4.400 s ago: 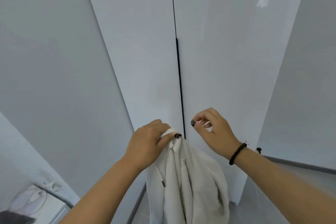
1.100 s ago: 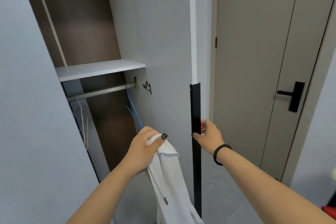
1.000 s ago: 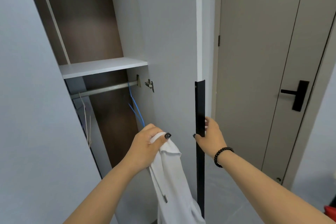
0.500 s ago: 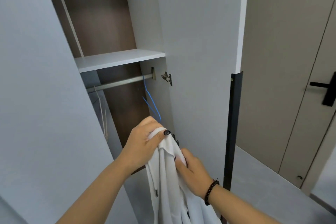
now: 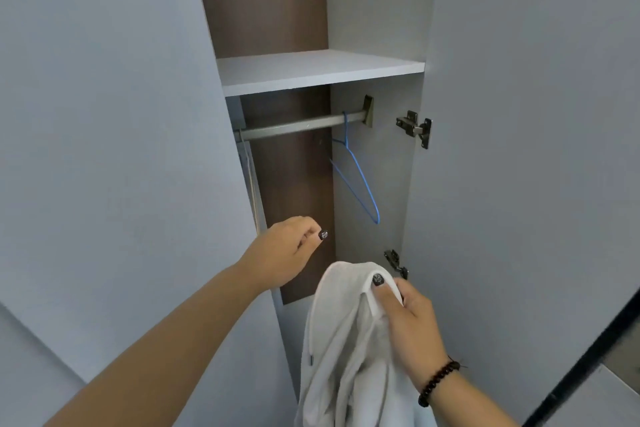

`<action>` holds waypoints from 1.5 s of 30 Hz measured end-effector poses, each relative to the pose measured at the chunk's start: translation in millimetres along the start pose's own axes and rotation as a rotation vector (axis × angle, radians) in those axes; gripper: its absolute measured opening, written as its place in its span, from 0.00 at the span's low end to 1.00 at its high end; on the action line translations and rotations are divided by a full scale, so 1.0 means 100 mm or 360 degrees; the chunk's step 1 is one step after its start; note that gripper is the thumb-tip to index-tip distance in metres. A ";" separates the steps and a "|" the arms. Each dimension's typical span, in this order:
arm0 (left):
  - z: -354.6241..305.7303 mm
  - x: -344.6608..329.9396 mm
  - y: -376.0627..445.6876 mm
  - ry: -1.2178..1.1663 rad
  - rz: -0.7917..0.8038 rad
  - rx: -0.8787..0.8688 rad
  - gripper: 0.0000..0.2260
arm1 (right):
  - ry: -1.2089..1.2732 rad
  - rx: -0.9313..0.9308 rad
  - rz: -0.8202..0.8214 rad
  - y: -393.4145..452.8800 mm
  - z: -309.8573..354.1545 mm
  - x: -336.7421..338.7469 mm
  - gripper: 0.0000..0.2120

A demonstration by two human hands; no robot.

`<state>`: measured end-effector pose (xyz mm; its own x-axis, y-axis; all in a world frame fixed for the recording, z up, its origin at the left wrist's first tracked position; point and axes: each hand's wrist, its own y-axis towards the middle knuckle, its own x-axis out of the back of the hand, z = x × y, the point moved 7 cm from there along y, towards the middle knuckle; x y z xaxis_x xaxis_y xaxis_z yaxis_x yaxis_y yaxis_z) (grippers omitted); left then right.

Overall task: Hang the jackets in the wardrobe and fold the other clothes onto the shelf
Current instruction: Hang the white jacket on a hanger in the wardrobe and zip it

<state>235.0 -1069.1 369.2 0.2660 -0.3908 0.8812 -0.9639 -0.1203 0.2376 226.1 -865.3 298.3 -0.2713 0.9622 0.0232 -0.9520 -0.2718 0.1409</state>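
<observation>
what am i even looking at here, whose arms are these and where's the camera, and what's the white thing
There is no machine here: these are a person's two bare arms, filmed by one wide-angle camera worn on their head, looking forward and down. That is why the arms reach in from the bottom edge.

The person stands at an open wardrobe. Inside is a white shelf, and under it a metal rail with a blue wire hanger hooked on it. The grey panel on the right is the opened door, held by metal hinges.

The right hand, with a dark bead bracelet on its wrist, grips a white jacket near its top edge, and the rest hangs down out of view. The left hand holds nothing; its fingers are loosely curled and it is stretched toward the inside of the wardrobe, below the hanger.
</observation>
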 end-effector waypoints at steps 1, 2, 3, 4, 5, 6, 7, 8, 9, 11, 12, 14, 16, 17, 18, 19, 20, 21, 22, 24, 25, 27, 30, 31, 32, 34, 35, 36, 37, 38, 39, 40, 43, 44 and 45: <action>0.12 -0.01 0.08 0.0251 0.0023 -0.0042 0.10 | -0.0025 -0.0011 0.0014 0.05 -0.02 -0.09 0.18; 0.22 -0.04 0.16 0.0513 0.0048 -0.0115 0.12 | -0.0061 -0.0026 0.0034 0.10 -0.05 -0.19 0.18; 0.31 -0.09 0.24 0.0768 0.0088 -0.0201 0.14 | -0.0102 -0.0046 0.0057 0.15 -0.08 -0.29 0.18; 0.40 -0.16 0.31 0.0997 0.0140 -0.0284 0.17 | -0.0141 -0.0069 0.0077 0.19 -0.12 -0.39 0.18; 0.50 -0.22 0.38 0.1182 0.0183 -0.0354 0.22 | -0.0170 -0.0087 0.0095 0.23 -0.15 -0.47 0.18; 0.59 -0.26 0.46 0.1325 0.0207 -0.0407 0.28 | -0.0190 -0.0095 0.0110 0.26 -0.17 -0.55 0.17; 0.68 -0.28 0.52 0.1441 0.0220 -0.0440 0.33 | -0.0204 -0.0098 0.0119 0.28 -0.19 -0.61 0.17; 0.76 -0.29 0.59 0.1547 0.0229 -0.0451 0.37 | -0.0216 -0.0100 0.0122 0.30 -0.21 -0.65 0.17; 0.83 -0.30 0.64 0.1641 0.0235 -0.0445 0.39 | -0.0227 -0.0105 0.0124 0.31 -0.23 -0.68 0.17; 0.95 -0.34 0.71 0.1771 0.0225 -0.0423 0.41 | -0.0244 -0.0132 0.0131 0.31 -0.28 -0.72 0.18; 0.99 -0.36 0.73 0.1803 0.0216 -0.0403 0.42 | -0.0247 -0.0148 0.0131 0.31 -0.29 -0.72 0.18; 1.03 -0.38 0.76 0.1836 0.0182 -0.0339 0.46 | -0.0248 -0.0180 0.0116 0.29 -0.32 -0.72 0.19; 1.03 -0.37 0.75 0.1948 0.0180 -0.0302 0.50 | -0.0248 -0.0208 0.0089 0.28 -0.34 -0.70 0.18; 1.02 -0.36 0.73 0.2045 0.0194 -0.0278 0.50 | -0.0250 -0.0211 0.0078 0.27 -0.34 -0.69 0.18; 0.99 -0.33 0.70 0.2146 0.0198 -0.0254 0.49 | -0.0253 -0.0211 0.0070 0.26 -0.34 -0.68 0.17; 0.95 -0.29 0.67 0.2243 0.0198 -0.0219 0.47 | -0.0257 -0.0211 0.0067 0.24 -0.34 -0.67 0.17; 0.91 -0.23 0.65 0.2331 0.0212 -0.0170 0.44 | -0.0258 -0.0207 0.0070 0.22 -0.32 -0.67 0.17; 0.89 -0.19 0.63 0.2411 0.0257 -0.0112 0.40 | -0.0248 -0.0202 0.0072 0.20 -0.30 -0.66 0.16; 0.88 -0.17 0.61 0.2472 0.0331 -0.0065 0.35 | -0.0229 -0.0195 0.0075 0.16 -0.27 -0.65 0.16; 0.86 -0.08 0.54 0.2562 0.0452 -0.0001 0.24 | -0.0204 -0.0163 0.0084 0.10 -0.18 -0.65 0.16; 0.87 -0.06 0.52 0.2587 0.0485 -0.0006 0.22 | -0.0208 -0.0162 0.0081 0.10 -0.18 -0.65 0.17; 0.80 0.01 0.43 0.2589 0.0465 -0.0028 0.18 | -0.0192 -0.0130 0.0109 0.04 -0.09 -0.64 0.20; 0.65 0.05 0.28 0.2525 0.0443 -0.0014 0.14 | -0.0161 -0.0043 0.0211 -0.07 0.09 -0.63 0.23; 0.60 0.04 0.22 0.2512 0.0434 -0.0013 0.13 | -0.0153 -0.0021 0.0247 -0.11 0.14 -0.62 0.23; 0.55 0.04 0.16 0.2500 0.0419 -0.0020 0.12 | -0.0144 -0.0005 0.0281 -0.16 0.20 -0.61 0.23; 0.44 0.02 0.00 0.2459 0.0389 -0.0051 0.12 | -0.0123 0.0007 0.0334 -0.26 0.27 -0.54 0.24; 0.39 0.03 -0.10 0.2423 0.0380 -0.0056 0.12 | -0.0110 0.0006 0.0360 -0.33 0.29 -0.50 0.24; 0.34 0.03 -0.20 0.2378 0.0374 -0.0052 0.13 | -0.0103 0.0006 0.0388 -0.40 0.31 -0.45 0.24; 0.28 0.03 -0.31 0.2334 0.0368 -0.0041 0.14 | -0.0098 0.0010 0.0419 -0.48 0.32 -0.39 0.24; 0.21 0.03 -0.44 0.2301 0.0359 -0.0026 0.14 | -0.0089 0.0010 0.0450 -0.56 0.33 -0.34 0.23; 0.15 0.04 -0.56 0.2288 0.0344 -0.0006 0.15 | -0.0068 0.0002 0.0481 -0.65 0.34 -0.28 0.22; 0.08 0.05 -0.69 0.2289 0.0326 0.0020 0.16 | -0.0049 -0.0016 0.0515 -0.74 0.35 -0.22 0.20; -0.10 0.10 -1.13 0.2279 0.0286 0.0113 0.18 | -0.0030 -0.0094 0.0622 -1.01 0.31 -0.10 0.16; -0.15 0.12 -1.29 0.2253 0.0273 0.0152 0.19 | -0.0015 -0.0136 0.0656 -1.10 0.27 -0.08 0.17; -0.19 0.14 -1.44 0.2215 0.0262 0.0199 0.19 | 0.0002 -0.0181 0.0694 -1.19 0.23 -0.06 0.16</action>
<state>377.1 -1040.5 355.2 -0.1498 0.7937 0.5896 -0.9552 -0.2700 0.1208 344.5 -838.6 304.1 -0.6506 0.7574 0.0552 -0.7582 -0.6520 0.0088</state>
